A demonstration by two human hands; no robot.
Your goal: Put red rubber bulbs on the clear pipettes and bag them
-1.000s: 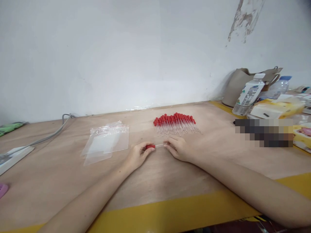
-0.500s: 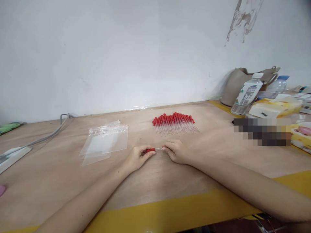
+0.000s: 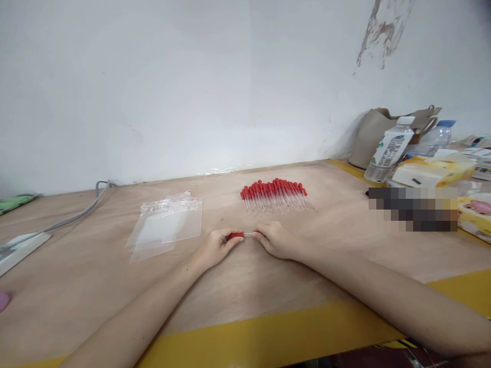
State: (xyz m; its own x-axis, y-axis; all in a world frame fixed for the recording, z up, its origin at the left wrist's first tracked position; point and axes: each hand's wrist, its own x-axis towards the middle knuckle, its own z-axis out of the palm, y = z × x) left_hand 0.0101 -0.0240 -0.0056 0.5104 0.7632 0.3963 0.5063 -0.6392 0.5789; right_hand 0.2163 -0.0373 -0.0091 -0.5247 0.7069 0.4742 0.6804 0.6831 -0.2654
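Note:
Between my hands a dropper with a red bulb (image 3: 237, 235) and a thin clear tube (image 3: 247, 234) lies sideways, just above or on the table. My left hand (image 3: 218, 246) is closed round the bulb, thumb along its near side. My right hand (image 3: 275, 240) pinches the tube; its fingers hide the tip. Beyond my right hand, several like droppers (image 3: 273, 191) lie side by side in a row, red bulbs toward the wall and clear tubes toward me. Clear zip bags (image 3: 163, 227) lie overlapping on the table, left of and beyond my left hand.
The brown-covered table (image 3: 215, 312) has yellow tape (image 3: 245, 332) along its front edge. At right stand a bottle (image 3: 389, 148), a beige bag (image 3: 370, 135) and yellow tissue packs (image 3: 433, 171). A grey cable (image 3: 82, 212) runs to a white power strip (image 3: 25, 250) at left.
My right hand has shifted slightly left along the tube toward the bulb, so less tube shows. The left hand keeps its grip on the bulb. The row and bags stay put.

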